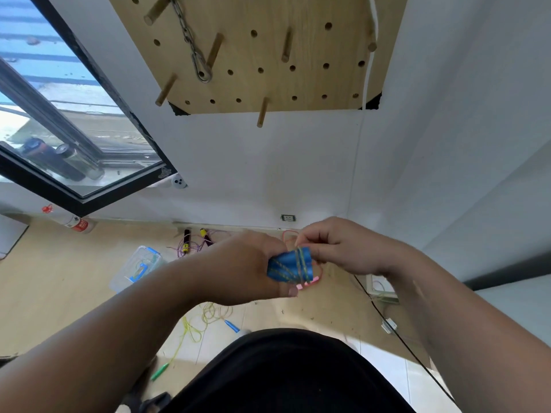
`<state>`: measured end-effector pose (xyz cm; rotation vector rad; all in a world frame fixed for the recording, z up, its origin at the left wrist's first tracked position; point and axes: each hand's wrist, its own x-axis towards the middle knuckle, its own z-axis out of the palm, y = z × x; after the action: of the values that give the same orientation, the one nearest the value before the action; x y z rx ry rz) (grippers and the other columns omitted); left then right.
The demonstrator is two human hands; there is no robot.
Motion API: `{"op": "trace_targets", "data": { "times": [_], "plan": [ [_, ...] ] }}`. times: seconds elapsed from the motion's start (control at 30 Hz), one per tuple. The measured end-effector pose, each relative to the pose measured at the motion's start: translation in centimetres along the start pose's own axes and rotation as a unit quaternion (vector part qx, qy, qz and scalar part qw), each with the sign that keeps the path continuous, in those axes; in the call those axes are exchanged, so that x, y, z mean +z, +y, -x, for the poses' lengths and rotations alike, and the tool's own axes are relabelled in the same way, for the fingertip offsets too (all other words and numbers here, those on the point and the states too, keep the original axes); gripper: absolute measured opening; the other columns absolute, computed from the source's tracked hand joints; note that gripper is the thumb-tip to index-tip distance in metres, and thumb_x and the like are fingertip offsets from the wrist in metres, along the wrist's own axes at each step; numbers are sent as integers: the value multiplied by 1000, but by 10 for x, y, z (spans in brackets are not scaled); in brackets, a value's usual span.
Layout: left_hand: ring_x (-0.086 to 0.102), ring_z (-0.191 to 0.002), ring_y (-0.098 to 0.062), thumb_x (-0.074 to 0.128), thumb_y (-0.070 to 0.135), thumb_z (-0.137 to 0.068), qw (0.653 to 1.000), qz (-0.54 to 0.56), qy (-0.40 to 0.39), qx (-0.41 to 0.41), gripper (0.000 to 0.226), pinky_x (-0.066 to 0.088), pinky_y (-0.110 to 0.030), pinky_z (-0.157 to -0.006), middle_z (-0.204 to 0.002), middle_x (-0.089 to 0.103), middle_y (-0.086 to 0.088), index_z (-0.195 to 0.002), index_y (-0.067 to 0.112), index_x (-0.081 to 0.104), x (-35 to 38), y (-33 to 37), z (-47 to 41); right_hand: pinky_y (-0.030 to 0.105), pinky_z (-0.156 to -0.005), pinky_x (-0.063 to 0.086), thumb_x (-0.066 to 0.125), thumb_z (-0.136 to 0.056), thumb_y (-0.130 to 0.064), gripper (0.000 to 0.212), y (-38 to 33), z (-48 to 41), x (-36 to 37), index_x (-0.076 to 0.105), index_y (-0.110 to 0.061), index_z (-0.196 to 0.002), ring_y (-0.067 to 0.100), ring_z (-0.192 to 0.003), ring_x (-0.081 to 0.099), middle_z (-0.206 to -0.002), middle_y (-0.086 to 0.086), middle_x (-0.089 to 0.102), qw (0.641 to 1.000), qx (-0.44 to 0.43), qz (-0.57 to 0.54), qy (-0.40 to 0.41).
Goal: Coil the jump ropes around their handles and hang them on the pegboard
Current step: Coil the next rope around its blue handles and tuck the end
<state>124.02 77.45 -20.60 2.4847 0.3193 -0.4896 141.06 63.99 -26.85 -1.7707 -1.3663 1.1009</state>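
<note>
My left hand (pixel 247 265) grips a pair of blue jump rope handles (pixel 287 265) held side by side, with yellow-green cord wound around them. My right hand (pixel 334 244) pinches the cord at the handles' right end. The wooden pegboard (pixel 313 49) hangs on the white wall above, with several wooden pegs (pixel 262 112) sticking out. On the floor lie a yellow-green rope (pixel 205 318) with a green handle (pixel 159 371) and a blue handle (pixel 232 325), a purple rope with dark handles (pixel 193 241), and a pink rope (pixel 310 283) partly hidden behind my hands.
A metal chain (pixel 190 40) and a white cord (pixel 368 70) hang from the pegboard. A clear plastic box with blue clips (pixel 137 268) sits on the floor at left. A window (pixel 59 114) fills the left wall. A black cable (pixel 396 332) crosses the floor at right.
</note>
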Motion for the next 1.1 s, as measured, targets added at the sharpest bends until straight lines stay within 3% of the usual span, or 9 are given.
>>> {"op": "trace_targets", "data": {
  "times": [0.1, 0.2, 0.37, 0.47, 0.57, 0.7, 0.87, 1.0, 1.1],
  "plan": [
    [49, -74, -7, 64, 61, -88, 984, -180, -11, 0, 31, 40, -27, -68, -83, 57, 11, -92, 31, 57, 8, -3, -3, 33, -65, 43, 69, -95, -32, 17, -11, -9, -15, 74, -17, -89, 13, -66, 52, -75, 8, 65, 996, 0, 75, -40],
    [53, -85, -13, 55, 60, -93, 953, -303, -9, -25, 38, 49, -30, -75, -96, 60, 8, -112, 27, 60, 13, -5, -11, 30, -69, 45, 67, -95, -33, 19, -24, -21, -11, 74, -15, -92, 12, -74, 59, -81, -1, 68, 984, 0, 176, -35],
    [60, -88, -20, 53, 57, -97, 936, -326, 14, -134, 40, 50, -34, -73, -107, 66, 3, -124, 28, 58, 17, -11, -32, 32, -76, 47, 57, -98, -28, 16, -38, -28, 16, 72, -21, -100, 18, -90, 61, -96, -3, 69, 967, 20, 244, 71],
    [63, -92, -22, 57, 54, -94, 950, -226, 72, -202, 33, 46, -32, -70, -103, 64, 1, -112, 26, 59, 17, -19, -39, 31, -75, 43, 50, -100, -24, 23, -35, -26, 26, 73, -22, -104, 15, -89, 58, -97, -4, 68, 967, 16, 205, 153],
    [57, -74, -15, 62, 57, -89, 960, -112, 120, -227, 32, 42, -29, -61, -84, 60, 4, -86, 26, 53, 12, -32, -42, 29, -71, 39, 56, -99, -21, 16, -27, -15, 34, 71, -22, -102, 11, -84, 53, -90, -10, 60, 961, -14, 172, 214],
    [49, -56, -12, 73, 52, -84, 956, 39, 178, -228, 41, 33, -27, -50, -65, 56, 2, -75, 15, 58, 6, -40, -40, 35, -70, 48, 64, -96, -22, 7, -16, -2, 41, 67, -25, -91, 11, -79, 57, -85, -10, 60, 953, -36, 145, 263],
    [36, -46, -17, 82, 33, -82, 900, 321, 214, -205, 40, 29, -28, -49, -56, 44, -5, -81, -1, 61, 2, -39, -37, 24, -63, 45, 64, -98, -22, 12, -6, 6, 40, 63, -29, -89, 11, -65, 56, -78, -10, 64, 959, 17, -48, 279],
    [24, -47, -14, 77, 27, -87, 831, 509, 157, -160, 36, 20, -23, -46, -57, 35, -1, -96, 7, 49, 0, -28, -31, 25, -57, 50, 56, -103, -25, 9, -2, 10, 38, 62, -31, -100, 33, -79, 62, -86, 12, 67, 950, 37, -167, 261],
    [21, -48, -12, 71, 32, -84, 810, 562, 110, -125, 34, 18, -23, -47, -64, 30, -3, -92, 13, 43, -4, -25, -24, 40, -69, 59, 51, -105, -28, 22, 1, 12, 40, 70, -38, -103, 37, -92, 65, -98, 18, 69, 951, 36, -174, 251]
  ]
}}
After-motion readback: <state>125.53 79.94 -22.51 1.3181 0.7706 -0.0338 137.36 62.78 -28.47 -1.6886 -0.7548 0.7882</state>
